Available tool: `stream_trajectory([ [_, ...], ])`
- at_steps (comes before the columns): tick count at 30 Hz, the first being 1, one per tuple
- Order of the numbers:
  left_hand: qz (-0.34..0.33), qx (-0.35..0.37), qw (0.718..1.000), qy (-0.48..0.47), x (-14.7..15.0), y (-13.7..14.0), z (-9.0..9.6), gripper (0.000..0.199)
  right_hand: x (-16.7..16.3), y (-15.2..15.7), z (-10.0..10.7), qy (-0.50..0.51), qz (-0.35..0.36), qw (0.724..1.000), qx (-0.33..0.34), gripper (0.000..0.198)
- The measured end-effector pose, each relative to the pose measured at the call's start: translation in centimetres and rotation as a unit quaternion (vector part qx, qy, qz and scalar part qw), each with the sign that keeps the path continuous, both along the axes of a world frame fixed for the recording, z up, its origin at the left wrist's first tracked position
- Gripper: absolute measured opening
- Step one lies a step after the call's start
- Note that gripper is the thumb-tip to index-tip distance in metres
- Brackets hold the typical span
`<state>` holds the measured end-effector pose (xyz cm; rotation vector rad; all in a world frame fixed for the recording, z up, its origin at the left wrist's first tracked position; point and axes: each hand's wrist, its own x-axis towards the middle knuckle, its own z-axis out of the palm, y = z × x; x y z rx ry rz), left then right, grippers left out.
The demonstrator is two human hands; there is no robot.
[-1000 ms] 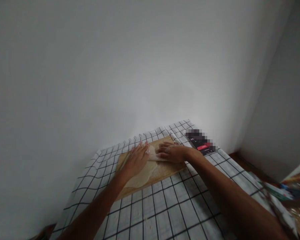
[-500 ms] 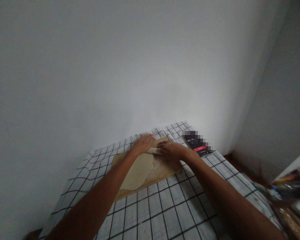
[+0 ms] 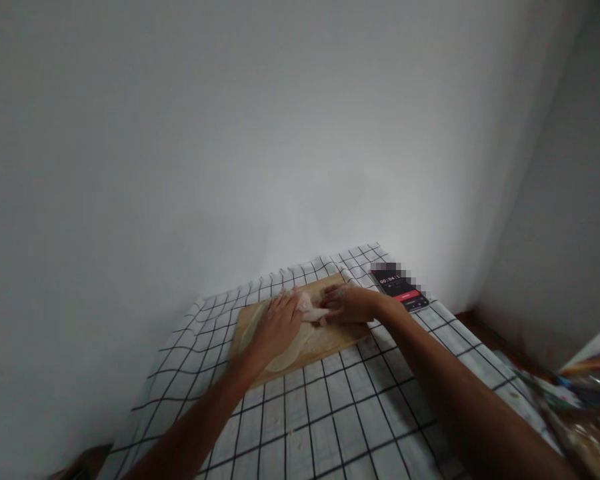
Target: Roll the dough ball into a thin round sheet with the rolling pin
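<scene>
A thin sheet of pale dough (image 3: 286, 360) lies on a floured wooden board (image 3: 337, 343). Across it runs a light, slim rolling pin (image 3: 316, 315), its middle showing between my hands. Flat over the pin's left part lies my left hand (image 3: 279, 323), fingers stretched forward, covering some of the dough. My right hand (image 3: 343, 304) has its fingers curled over the right end. Just beyond the pin, by the left fingertips, is a whitish patch (image 3: 305, 301); I cannot tell whether it is flour or dough.
A white tablecloth with black checks (image 3: 325, 420) covers the table, which stands against a pale wall (image 3: 280, 167). To the right of the board lies a phone (image 3: 403, 290) showing a timer. Blurred packages (image 3: 593, 380) are at the lower right.
Both hands and the rolling pin have come nearer to me over the board. My left hand now covers more of the dough. The view has shifted slightly.
</scene>
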<state>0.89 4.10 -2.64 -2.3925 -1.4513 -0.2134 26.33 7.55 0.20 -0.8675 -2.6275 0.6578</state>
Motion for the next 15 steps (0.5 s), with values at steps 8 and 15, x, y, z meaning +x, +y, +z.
stream_trajectory([
  [8, 0.01, 0.04, 0.997, -0.071, 0.3, -11.1, 0.2, 0.058, 0.0, -0.5, 0.0, -0.001, 0.01, 0.999, -0.033, 0.07],
  [15, 0.008, 0.05, 0.997, -0.065, -0.2, -11.0, -1.1, 0.064, -0.4, 0.3, -0.5, -0.002, 0.033, 0.999, 0.0, 0.054],
])
